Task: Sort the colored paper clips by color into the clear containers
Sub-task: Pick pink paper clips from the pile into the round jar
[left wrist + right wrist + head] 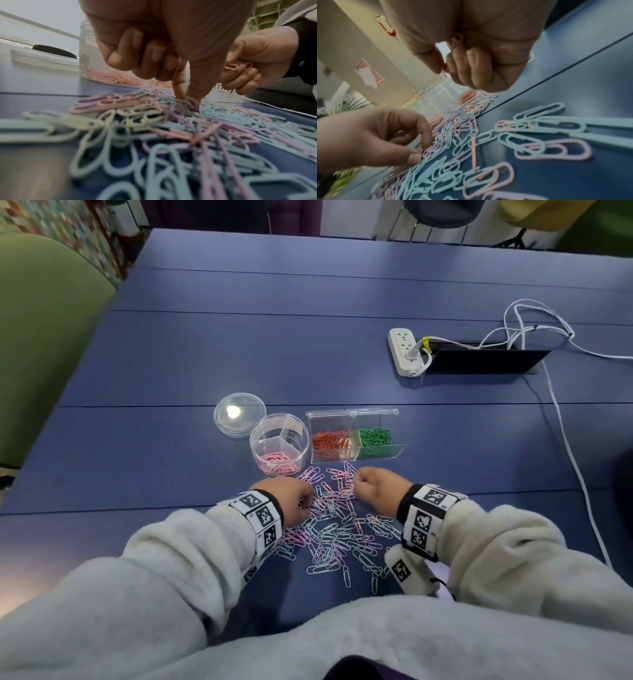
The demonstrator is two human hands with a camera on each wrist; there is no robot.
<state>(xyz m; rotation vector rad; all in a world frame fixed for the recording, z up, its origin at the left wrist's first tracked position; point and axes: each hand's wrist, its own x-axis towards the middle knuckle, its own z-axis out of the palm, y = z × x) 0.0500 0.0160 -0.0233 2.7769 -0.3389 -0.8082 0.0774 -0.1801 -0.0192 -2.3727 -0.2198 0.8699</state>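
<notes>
Orange clips (330, 440), green clips (374, 436) and some pink clips (276, 463) sat sorted; a mixed pile (337, 529) remained near the worktop's near edge. The left hand (291, 501) pinched into it; the right hand (380, 489) clutched pink clips.

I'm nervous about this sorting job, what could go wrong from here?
The right hand already holds pink clips; reaching for more could spill them. The left hand pinches into a tangled pile, so a wrong color may come along. Pink and purple look alike.
</notes>
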